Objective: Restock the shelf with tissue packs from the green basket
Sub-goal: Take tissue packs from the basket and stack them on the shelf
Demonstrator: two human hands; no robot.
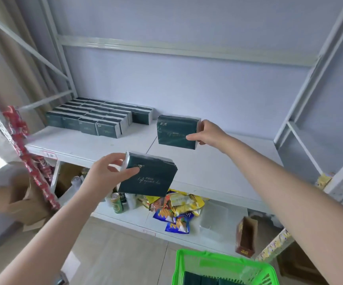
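The right hand pinched a pack by its right end, thumb in front and fingers behind. It held the pack upright over the middle of the shelf, long axis along the shelf's front edge. The stocked rows sat at the back left corner, so the free spot beside them lay to the left of that pack and a little behind it. The right hand was the nearer one. Whether the pack's bottom edge touched the shelf was hard to tell. The left hand gripped a second pack by its left end, tilted, just out from the front edge. More packs lay in the green basket below the right arm. Snack bags and a can lay on the lower shelf, and a pale wall stood behind.
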